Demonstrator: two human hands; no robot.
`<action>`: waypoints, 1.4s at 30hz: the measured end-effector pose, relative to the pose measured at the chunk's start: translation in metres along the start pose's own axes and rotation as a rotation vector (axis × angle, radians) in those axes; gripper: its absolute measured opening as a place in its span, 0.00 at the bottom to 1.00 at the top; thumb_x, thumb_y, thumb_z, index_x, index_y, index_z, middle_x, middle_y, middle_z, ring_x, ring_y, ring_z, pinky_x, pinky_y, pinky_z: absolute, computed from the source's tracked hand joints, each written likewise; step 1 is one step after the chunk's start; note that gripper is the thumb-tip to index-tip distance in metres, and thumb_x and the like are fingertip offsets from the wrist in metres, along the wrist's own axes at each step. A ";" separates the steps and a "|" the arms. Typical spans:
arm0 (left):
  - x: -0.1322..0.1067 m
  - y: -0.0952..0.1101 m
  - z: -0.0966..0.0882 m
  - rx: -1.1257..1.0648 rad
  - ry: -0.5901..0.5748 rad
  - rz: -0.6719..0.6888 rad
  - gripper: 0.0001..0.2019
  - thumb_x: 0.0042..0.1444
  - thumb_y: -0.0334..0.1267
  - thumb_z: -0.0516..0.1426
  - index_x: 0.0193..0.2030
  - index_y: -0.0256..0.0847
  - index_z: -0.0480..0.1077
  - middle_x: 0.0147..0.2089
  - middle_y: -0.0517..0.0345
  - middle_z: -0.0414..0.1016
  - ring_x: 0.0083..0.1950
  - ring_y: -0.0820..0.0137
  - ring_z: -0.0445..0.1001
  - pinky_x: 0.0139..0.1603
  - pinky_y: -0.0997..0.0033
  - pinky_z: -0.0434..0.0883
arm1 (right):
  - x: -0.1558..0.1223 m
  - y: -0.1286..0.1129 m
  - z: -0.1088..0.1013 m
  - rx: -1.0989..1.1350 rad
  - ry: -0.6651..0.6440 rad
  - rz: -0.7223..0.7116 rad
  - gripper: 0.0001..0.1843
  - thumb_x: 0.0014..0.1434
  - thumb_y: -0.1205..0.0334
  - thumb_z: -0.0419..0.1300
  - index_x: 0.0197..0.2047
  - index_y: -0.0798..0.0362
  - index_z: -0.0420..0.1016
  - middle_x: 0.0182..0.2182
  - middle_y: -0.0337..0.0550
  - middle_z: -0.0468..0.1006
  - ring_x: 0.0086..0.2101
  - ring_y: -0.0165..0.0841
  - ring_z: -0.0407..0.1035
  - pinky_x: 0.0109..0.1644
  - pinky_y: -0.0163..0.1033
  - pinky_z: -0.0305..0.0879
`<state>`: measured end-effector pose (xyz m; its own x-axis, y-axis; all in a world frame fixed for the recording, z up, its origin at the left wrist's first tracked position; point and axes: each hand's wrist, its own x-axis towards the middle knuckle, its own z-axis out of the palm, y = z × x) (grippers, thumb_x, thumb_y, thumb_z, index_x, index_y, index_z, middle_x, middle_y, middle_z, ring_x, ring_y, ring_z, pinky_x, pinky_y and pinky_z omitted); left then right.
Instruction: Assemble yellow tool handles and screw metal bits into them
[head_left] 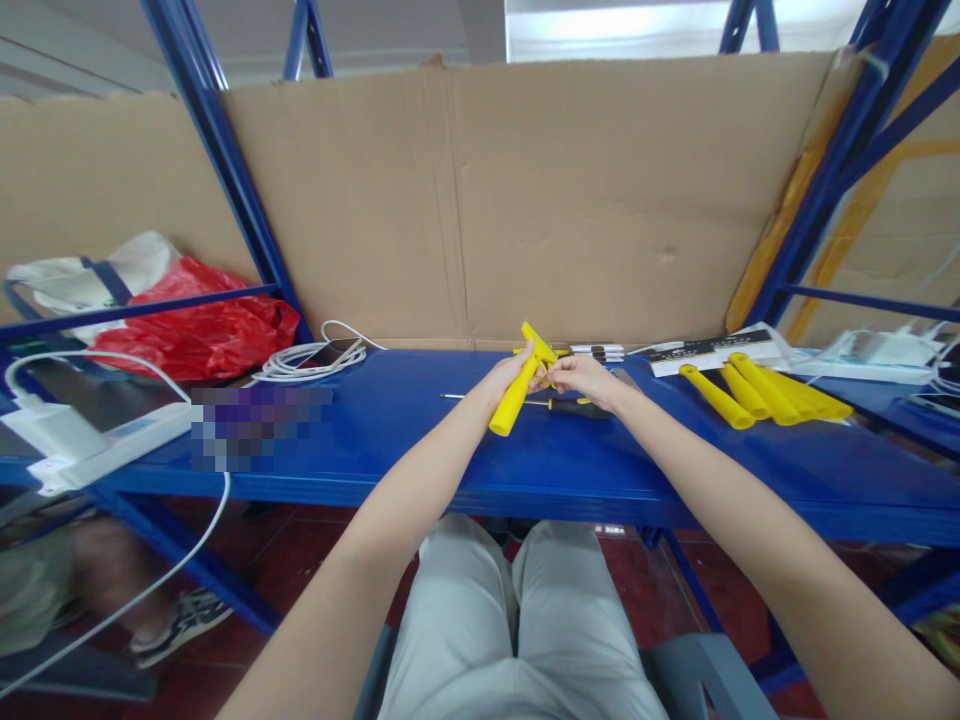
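Wrapped shut around the upper part of a yellow tube [508,408] with the left hand [516,372], lower end slanting down and toward the body. Pinched with the fingertips of the right hand [583,378] at a short yellow cross-piece [538,346] sitting on the tube's top end, both hands touching there. Held just above the blue shelf [420,440], not resting on it.

No readable writing anywhere. Just right of the grip and farther back, a white card [712,352] with a black band, print too small to make out. Behind the grip, against the cardboard wall [525,200], a few marker pens [598,350], labels illegible. Well left of the grip, a pixelated patch over whatever lies there.

Directly under the hands, lying flat on the shelf, a slim screwdriver [559,405] with a black and yellow handle, shaft pointing left. Right of the grip, a loose row of more yellow tubes [761,396], lying side by side, touching one another.

Far left of the grip, a red plastic bag [195,325], crumpled, contents hidden; behind it a white bag [82,275], contents likewise out of sight. Between those bags and the grip, a coiled white cable [311,360]. Nearer the body on the left, a white power strip [97,440] with its cord hanging off the shelf edge.
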<state>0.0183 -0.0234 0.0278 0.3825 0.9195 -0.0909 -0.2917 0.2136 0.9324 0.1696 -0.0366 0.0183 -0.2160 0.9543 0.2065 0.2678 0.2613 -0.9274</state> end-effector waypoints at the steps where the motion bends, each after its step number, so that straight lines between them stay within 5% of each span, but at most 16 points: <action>1: -0.001 0.000 0.001 -0.006 0.012 -0.001 0.27 0.71 0.51 0.47 0.24 0.36 0.66 0.16 0.61 0.64 0.13 0.82 0.57 0.20 0.80 0.63 | 0.001 0.000 -0.002 -0.010 0.014 0.004 0.03 0.43 0.67 0.62 0.20 0.54 0.74 0.17 0.36 0.71 0.21 0.25 0.61 0.29 0.33 0.58; 9: -0.004 -0.001 0.003 0.037 0.149 -0.046 0.19 0.72 0.45 0.46 0.43 0.32 0.72 0.17 0.63 0.64 0.15 0.78 0.61 0.18 0.80 0.63 | 0.011 0.013 -0.046 -0.392 0.371 -0.104 0.04 0.47 0.68 0.61 0.22 0.54 0.75 0.22 0.38 0.76 0.26 0.29 0.68 0.35 0.34 0.64; 13: 0.000 -0.005 -0.001 0.018 0.173 -0.053 0.18 0.70 0.46 0.51 0.44 0.31 0.72 0.19 0.62 0.66 0.15 0.78 0.61 0.17 0.79 0.62 | 0.012 0.030 -0.076 -0.660 0.502 -0.011 0.06 0.49 0.67 0.61 0.27 0.55 0.80 0.26 0.43 0.81 0.31 0.35 0.74 0.38 0.35 0.66; 18: -0.003 -0.004 0.001 0.045 0.174 -0.022 0.18 0.71 0.45 0.50 0.41 0.32 0.72 0.17 0.62 0.65 0.14 0.78 0.60 0.16 0.80 0.61 | 0.012 0.047 -0.092 -0.852 0.458 0.151 0.08 0.52 0.68 0.61 0.31 0.57 0.83 0.25 0.44 0.81 0.33 0.36 0.77 0.38 0.33 0.67; 29: -0.003 -0.001 0.010 0.029 0.100 -0.023 0.20 0.71 0.46 0.48 0.39 0.32 0.72 0.18 0.61 0.65 0.14 0.79 0.59 0.17 0.79 0.61 | 0.015 0.051 -0.088 -1.035 0.354 0.271 0.10 0.57 0.67 0.61 0.37 0.56 0.86 0.38 0.52 0.85 0.46 0.42 0.79 0.46 0.34 0.70; 42: 0.034 -0.005 0.060 0.090 0.077 -0.157 0.18 0.73 0.46 0.44 0.40 0.36 0.68 0.19 0.64 0.63 0.15 0.78 0.59 0.17 0.81 0.60 | 0.013 0.045 -0.082 -1.070 0.375 0.290 0.15 0.60 0.67 0.58 0.47 0.56 0.83 0.47 0.55 0.83 0.51 0.43 0.76 0.53 0.38 0.70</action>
<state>0.0859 -0.0128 0.0408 0.3477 0.9004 -0.2615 -0.1530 0.3296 0.9316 0.2555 -0.0001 0.0044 0.2257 0.9343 0.2758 0.9542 -0.1550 -0.2558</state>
